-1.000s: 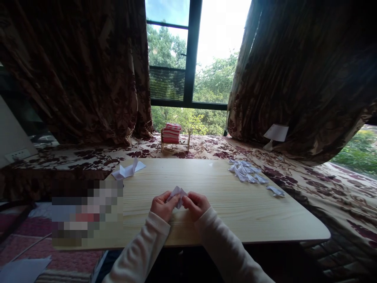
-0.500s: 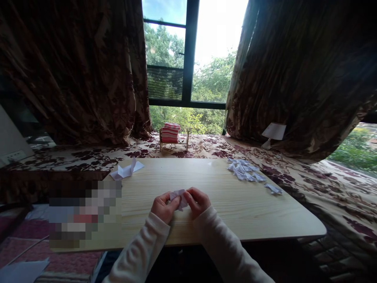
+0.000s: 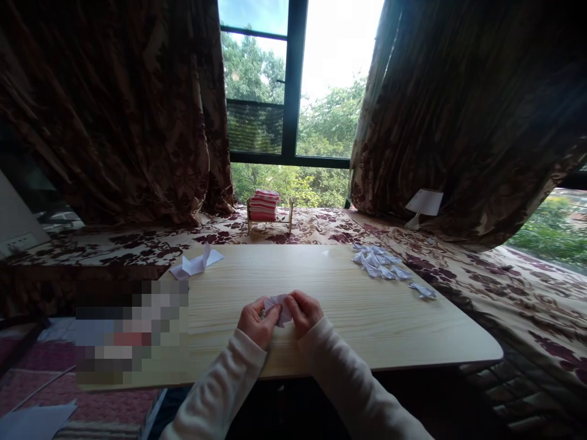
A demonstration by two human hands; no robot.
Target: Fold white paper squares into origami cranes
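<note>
A small piece of folded white paper is held between both hands, just above the front middle of the wooden table. My left hand pinches its left side, the thumb lying over the front. On the other side, my right hand grips the paper's upper right edge between thumb and fingers. The fingers hide part of the paper, so its full shape cannot be made out. A pile of folded white paper pieces lies at the table's back right, with one or two more folded pieces nearer the right edge.
Partly folded white sheets stand at the table's back left. A blurred block covers the left front. Behind the table, a small rack with striped pink cloths and a white lamp stand on the floral ledge.
My right hand has shifted slightly left, closer to my left hand on the paper. The view has moved a little; everything else lies as before.
</note>
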